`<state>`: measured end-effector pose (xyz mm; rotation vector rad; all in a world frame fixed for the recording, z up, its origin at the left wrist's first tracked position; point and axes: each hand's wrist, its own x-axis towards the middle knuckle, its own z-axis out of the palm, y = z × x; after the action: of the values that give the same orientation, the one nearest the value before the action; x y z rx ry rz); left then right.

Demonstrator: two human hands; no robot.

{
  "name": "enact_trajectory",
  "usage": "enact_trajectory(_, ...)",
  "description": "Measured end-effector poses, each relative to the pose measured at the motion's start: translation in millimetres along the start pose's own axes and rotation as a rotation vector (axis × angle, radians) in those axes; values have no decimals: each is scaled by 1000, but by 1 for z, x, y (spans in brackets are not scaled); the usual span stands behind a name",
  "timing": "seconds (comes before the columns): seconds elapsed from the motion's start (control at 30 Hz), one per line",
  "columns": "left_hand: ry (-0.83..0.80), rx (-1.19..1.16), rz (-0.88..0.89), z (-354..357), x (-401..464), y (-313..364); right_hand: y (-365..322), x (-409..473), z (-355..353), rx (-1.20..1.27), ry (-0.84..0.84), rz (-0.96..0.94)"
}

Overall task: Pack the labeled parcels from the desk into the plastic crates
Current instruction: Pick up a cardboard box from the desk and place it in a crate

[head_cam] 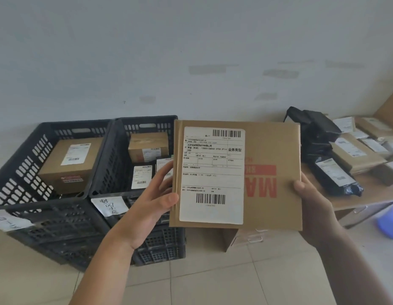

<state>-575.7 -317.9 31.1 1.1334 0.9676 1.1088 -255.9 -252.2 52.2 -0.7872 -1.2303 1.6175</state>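
A flat brown cardboard mailer [266, 148] with a white shipping label and red print is held up in front of me, label facing the camera. My left hand [153, 201] grips its left edge, thumb on the front. My right hand [312, 205] grips its right edge. To the left stand two dark plastic crates: the left crate [17, 168] holds one labeled brown box [70, 166], the right crate [120, 137] holds a small brown box [147, 146] and dark labeled bags [141, 176]. More labeled parcels [354, 155] and black bags [332, 175] lie on the desk [367, 194] at the right.
Each crate sits on another dark crate and bears a handwritten paper tag [109, 205]. A white wall runs behind. A drawer unit [246, 236] stands under the desk and a blue bucket [389, 221] sits at the far right. Tiled floor lies below.
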Motion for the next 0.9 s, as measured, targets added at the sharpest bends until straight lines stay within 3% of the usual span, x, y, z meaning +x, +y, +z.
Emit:
enact_trajectory(0.6,-28,9,12,110,45,-9,-38,-50,-88,7,183,-9)
enact_trajectory(0.9,11,-5,39,143,54,-13,-52,-62,-115,20,174,-33)
